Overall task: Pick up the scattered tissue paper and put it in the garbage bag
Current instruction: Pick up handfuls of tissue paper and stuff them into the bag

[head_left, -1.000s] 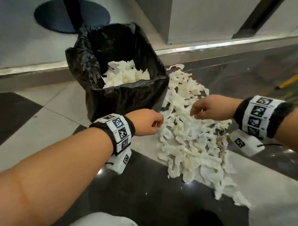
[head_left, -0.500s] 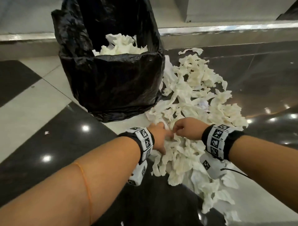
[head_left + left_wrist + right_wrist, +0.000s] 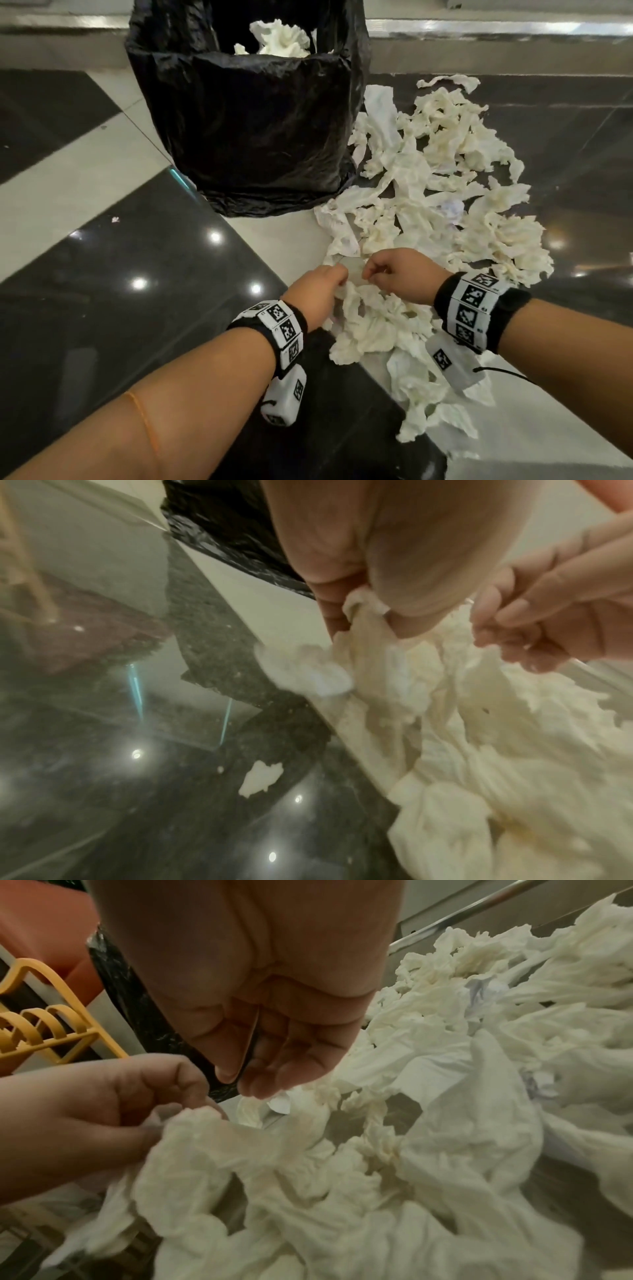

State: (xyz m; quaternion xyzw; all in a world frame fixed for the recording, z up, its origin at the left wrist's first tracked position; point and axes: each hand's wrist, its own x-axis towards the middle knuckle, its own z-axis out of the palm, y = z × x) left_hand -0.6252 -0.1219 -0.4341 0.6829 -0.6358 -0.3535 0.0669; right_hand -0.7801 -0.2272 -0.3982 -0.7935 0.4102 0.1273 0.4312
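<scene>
Gripping tissue paper (image 3: 373, 318), left hand (image 3: 317, 294)

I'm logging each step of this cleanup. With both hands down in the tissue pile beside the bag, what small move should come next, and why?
Probably close the right hand on the tissue paper, then lift. The left hand already pinches a clump, while the right hand's fingers are curled just above the pile with nothing clearly held. The garbage bag stands open just beyond, already holding some tissue.
</scene>
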